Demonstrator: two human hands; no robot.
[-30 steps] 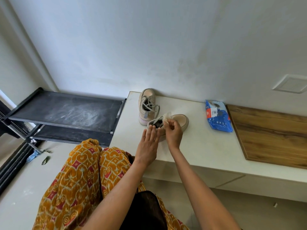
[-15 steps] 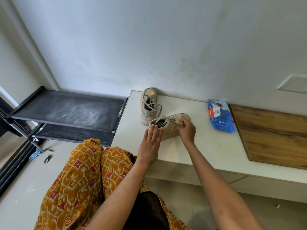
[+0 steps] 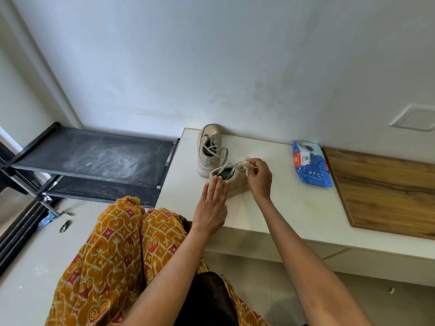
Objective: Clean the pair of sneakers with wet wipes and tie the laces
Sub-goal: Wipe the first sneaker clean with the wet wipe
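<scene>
Now, from the head view, the right hand (image 3: 259, 178) pinches a crumpled wet wipe (image 3: 244, 162) in curled fingers at the toe end of the near sneaker (image 3: 231, 178), which lies on the white surface (image 3: 294, 208) with its opening turned to the left. A second ago that hand worked with the wipe close to the collar and laces; half a second ago it had slid right along the upper, and it now sits at the toe with the wipe lifted a little higher. By my reading, the wiping of this shoe is moving from tongue to toe and is not yet finished. The left hand (image 3: 211, 208) lies flat with straight fingers, their tips against the heel, bracing the shoe as before and gripping nothing. The far sneaker (image 3: 209, 149) stands just behind, toe toward the wall, laces loose and untied. To the right, well apart, lies the blue wipes pack (image 3: 310, 165); its red-and-white label carries print too small to read for sure. A wooden board (image 3: 388, 191) lies further right.
</scene>
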